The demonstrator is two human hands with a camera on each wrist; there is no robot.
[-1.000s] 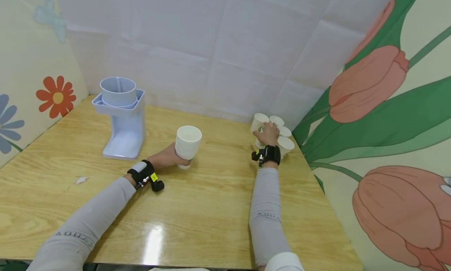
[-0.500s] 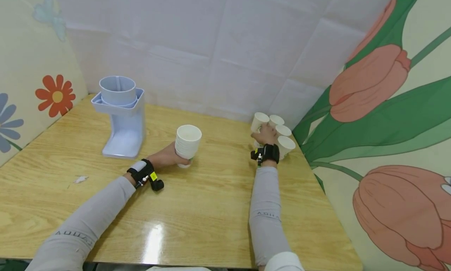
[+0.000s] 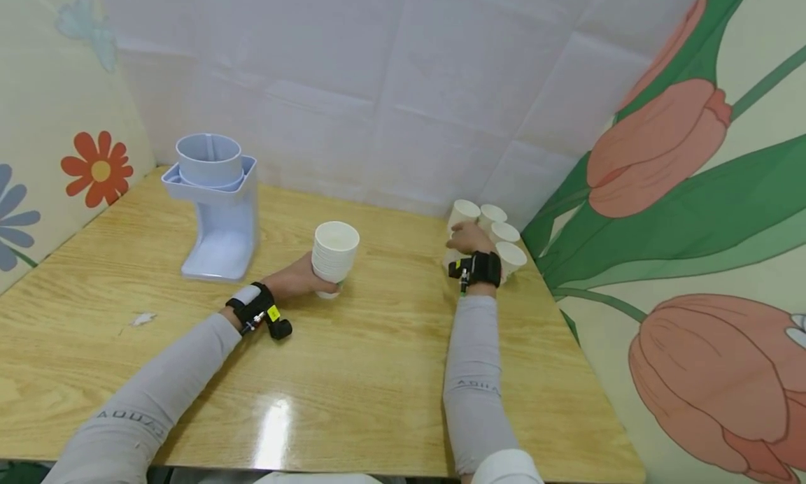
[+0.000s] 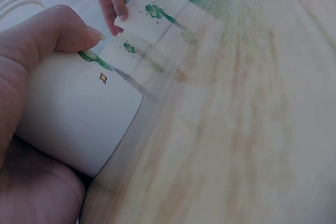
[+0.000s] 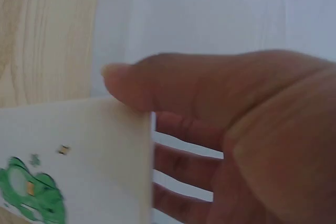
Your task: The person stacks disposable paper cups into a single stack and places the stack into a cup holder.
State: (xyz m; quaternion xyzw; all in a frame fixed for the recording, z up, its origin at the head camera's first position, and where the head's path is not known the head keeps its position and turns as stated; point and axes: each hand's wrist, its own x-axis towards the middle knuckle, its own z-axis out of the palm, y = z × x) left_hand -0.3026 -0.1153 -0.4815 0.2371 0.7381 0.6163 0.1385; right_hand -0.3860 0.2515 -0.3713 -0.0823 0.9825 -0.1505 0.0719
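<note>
My left hand [image 3: 299, 278] grips a tall nested stack of white paper cups [image 3: 334, 253] upright at mid-table, thumb and fingers curled round its lower part. In the left wrist view the lowest cup [image 4: 79, 114] of that stack shows a green print. At the back right, my right hand [image 3: 472, 238] is at a single white paper cup [image 5: 100, 161] with a green cartoon print. In the right wrist view the thumb lies over its rim, with the fingers behind, pinching it. Several more white cups [image 3: 508, 258] stand grouped close around that hand, partly hidden by it.
A pale blue stand [image 3: 220, 239] with a round holder [image 3: 210, 168] on top stands at the back left of the wooden table [image 3: 378, 386]. A small white scrap [image 3: 143, 319] lies at left. White cloth [image 3: 315, 120] hangs behind, and a tulip-print panel [image 3: 693, 260] borders the right.
My right hand has shifted slightly left at the cup group, and the cup by it shows a little farther left. The left hand and its cup stack stay in place.
</note>
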